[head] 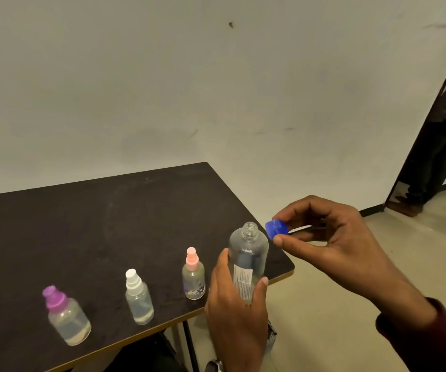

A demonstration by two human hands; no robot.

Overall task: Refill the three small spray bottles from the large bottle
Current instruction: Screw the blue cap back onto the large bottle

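Note:
My left hand (234, 312) grips the large clear bottle (248, 253) around its lower half, upright at the table's right end, its neck uncapped. My right hand (334, 237) pinches the blue cap (276, 229) between thumb and fingers, just right of the bottle's mouth. Three small spray bottles stand in a row near the front edge, all capped: a purple-topped one (66, 315) at the left, a white-topped one (138, 299) in the middle, a pink-topped one (193, 275) next to the large bottle.
The dark table (96, 224) stands against a pale wall, its right corner close to my hands. Beige floor lies to the right. A person's legs (431, 162) show in a doorway at the far right.

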